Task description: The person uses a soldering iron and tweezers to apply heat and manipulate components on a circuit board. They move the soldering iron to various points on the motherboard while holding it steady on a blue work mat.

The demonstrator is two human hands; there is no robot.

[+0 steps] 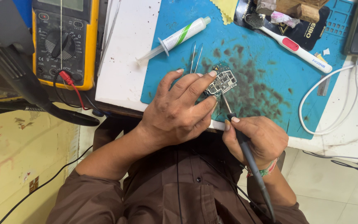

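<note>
The left hand (179,108) covered the near left part of the small green circuit board (222,81), so its full outline could not be told. The thin metal tip of the dark soldering iron (245,151) met the board's near edge, the contact point too small to make out. The yellow-cased multimeter (65,39) was cut off by the top edge, its screen mostly lost. The white cable (311,97) ran off the right edge.

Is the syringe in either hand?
No. The syringe lies on the mat's edge; the left hand holds the circuit board, the right hand the soldering iron.
</note>
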